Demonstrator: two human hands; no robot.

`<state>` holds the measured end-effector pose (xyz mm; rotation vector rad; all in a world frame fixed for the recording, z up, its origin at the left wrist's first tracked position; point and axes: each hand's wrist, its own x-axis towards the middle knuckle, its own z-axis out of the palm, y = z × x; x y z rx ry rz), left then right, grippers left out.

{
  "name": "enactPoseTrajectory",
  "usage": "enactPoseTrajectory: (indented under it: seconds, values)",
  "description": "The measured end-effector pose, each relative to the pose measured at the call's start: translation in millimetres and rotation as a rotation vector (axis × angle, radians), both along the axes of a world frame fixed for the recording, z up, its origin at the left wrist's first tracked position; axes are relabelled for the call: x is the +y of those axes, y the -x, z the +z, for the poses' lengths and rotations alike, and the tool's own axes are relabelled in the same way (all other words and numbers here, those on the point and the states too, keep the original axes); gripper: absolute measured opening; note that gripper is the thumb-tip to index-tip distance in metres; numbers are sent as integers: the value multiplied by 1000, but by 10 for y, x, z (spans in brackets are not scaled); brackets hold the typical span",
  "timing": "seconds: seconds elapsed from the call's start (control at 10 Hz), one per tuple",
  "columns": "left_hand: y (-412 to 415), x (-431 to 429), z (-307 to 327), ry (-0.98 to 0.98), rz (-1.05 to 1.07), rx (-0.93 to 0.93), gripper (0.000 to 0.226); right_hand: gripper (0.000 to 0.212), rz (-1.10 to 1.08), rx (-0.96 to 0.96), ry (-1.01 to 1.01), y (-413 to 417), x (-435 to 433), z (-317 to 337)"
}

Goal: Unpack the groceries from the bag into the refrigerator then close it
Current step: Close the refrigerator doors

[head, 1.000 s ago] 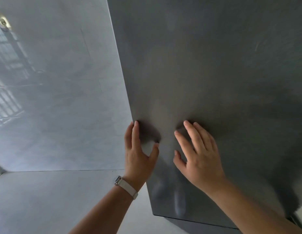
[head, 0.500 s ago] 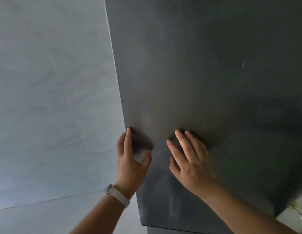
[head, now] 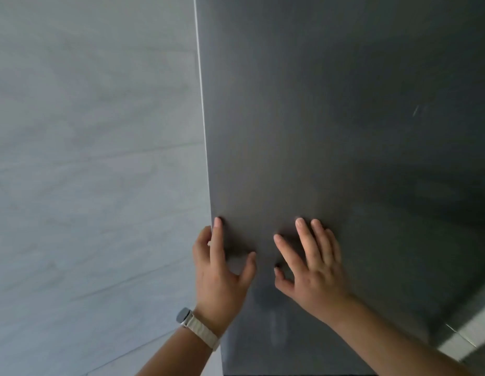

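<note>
Refrigerator door (head: 344, 131) stands upright directly ahead. Both hands press flat on its lower part, fingers spread and gripping nothing. The left hand (head: 219, 278) sits at the door's left edge, nearer it than the right hand (head: 314, 272) just beside. I judge the closing push goes straight forward.

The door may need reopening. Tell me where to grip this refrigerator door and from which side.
Grip the refrigerator door by its left vertical edge, coming from the left, beside the left hand. Its front is flat with no handle in view, so that free edge looks like the only lip to hook onto.
</note>
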<state>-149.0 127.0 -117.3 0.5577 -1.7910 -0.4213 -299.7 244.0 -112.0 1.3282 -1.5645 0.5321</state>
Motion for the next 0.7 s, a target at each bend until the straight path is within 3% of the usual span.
enactPoseTrajectory:
  seconds: [0.4, 0.7]
  values:
    - [-40, -173, 6, 113, -103, -31, 88, 67, -141, -14, -64, -163, -8, 76]
    - [-349, -98, 53, 62, -240, -220, 87, 59, -316, -260, -371, -654, 370, 315]
